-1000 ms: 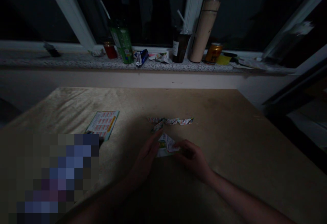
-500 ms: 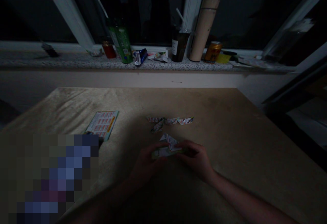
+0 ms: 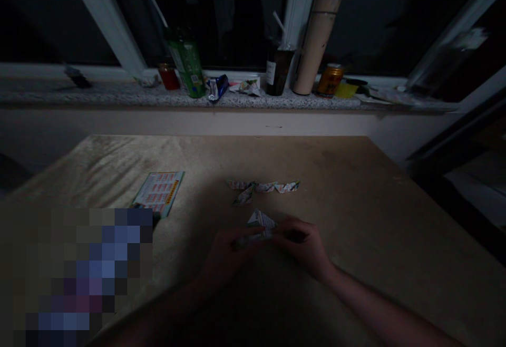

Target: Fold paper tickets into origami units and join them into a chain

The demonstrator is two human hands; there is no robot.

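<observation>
A small printed sheet of paper (image 3: 261, 221), folded to a peak at its far edge, is held between my two hands just above the table. My left hand (image 3: 231, 249) pinches its left side with thumb and fingers. From the right, my right hand (image 3: 302, 241) is closed on the other side, its fingertips close to the left thumb. Part of the paper is hidden behind the fingers. Beyond it lie several folded printed paper pieces (image 3: 264, 186), flat on the table in a branching row.
A printed booklet (image 3: 158, 191) lies on the table (image 3: 356, 194) at left; a pixelated patch covers the near left. Along the window sill (image 3: 237, 102) stand a green bottle (image 3: 190, 70), a dark cup (image 3: 279, 75), a tall beige flask (image 3: 317, 46) and an orange can (image 3: 330, 80).
The near flap of the paper has been folded over, so less of its pale lower part shows. My fingers have drawn slightly closer together; the things around have stayed put.
</observation>
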